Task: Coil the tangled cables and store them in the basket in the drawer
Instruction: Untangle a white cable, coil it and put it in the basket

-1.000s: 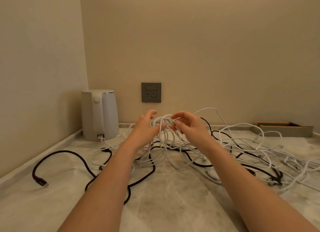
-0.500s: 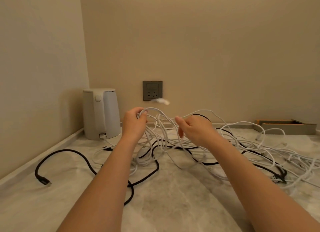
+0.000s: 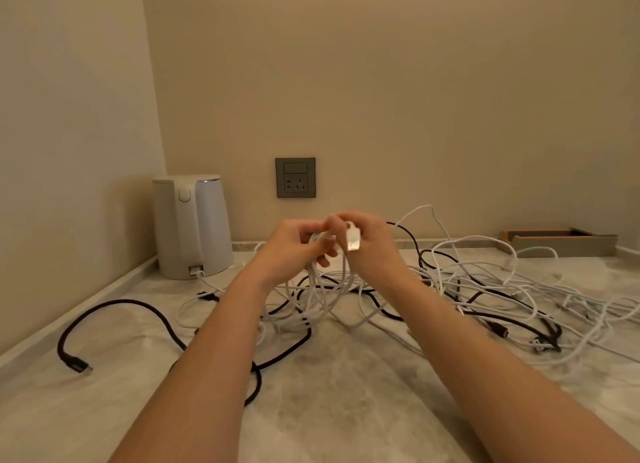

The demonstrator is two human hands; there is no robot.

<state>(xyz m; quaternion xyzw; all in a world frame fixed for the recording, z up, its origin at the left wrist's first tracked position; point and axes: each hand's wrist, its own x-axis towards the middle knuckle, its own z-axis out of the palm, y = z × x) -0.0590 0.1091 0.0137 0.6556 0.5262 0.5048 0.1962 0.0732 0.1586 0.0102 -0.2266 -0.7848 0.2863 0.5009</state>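
A tangle of white cables [image 3: 485, 282] and black cables [image 3: 391, 310] sprawls over the marble counter [image 3: 329, 393]. My left hand [image 3: 291, 248] grips a bunch of white cable loops [image 3: 325, 289] that hang down to the counter. My right hand [image 3: 372, 244] sits close against it and pinches the same white cable near its white USB plug [image 3: 353, 239], which points downward. One black cable [image 3: 114, 310] runs off to the left and ends in a plug [image 3: 81, 365]. No basket or drawer is in view.
A white electric kettle [image 3: 192, 227] stands in the back left corner beside the walls. A grey wall socket [image 3: 295, 177] is behind my hands. A shallow grey and orange tray [image 3: 561, 242] lies at the back right.
My hands, apart half a second ago, have come together. The white plug that flew up near the socket is now pinched in my right hand against the loops.
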